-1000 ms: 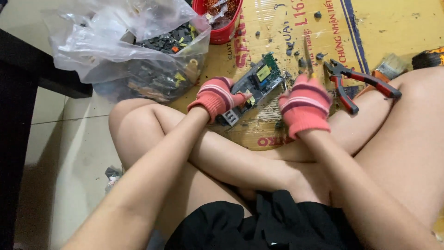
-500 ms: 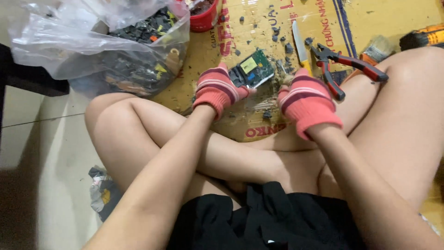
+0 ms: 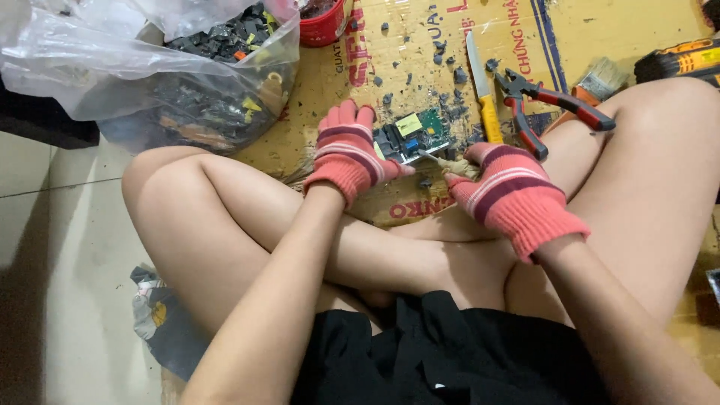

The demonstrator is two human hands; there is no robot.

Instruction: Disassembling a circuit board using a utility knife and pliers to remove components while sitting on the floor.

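At upper left a clear plastic bag (image 3: 150,67) bulges with dark electronic scrap. A red tub (image 3: 324,26) sits at the top edge on the printed cardboard sheet (image 3: 420,45), which is littered with dark crumbs. Right of centre lie a yellow-handled knife (image 3: 484,90), red-and-black pliers (image 3: 551,105), a paintbrush (image 3: 604,79) and a yellow power drill (image 3: 679,60).

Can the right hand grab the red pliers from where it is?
Probably yes. The right hand is beside the red pliers on the cardboard, and nothing lies between them. But it seems to hold a small tool against the circuit board, so it isn't free.
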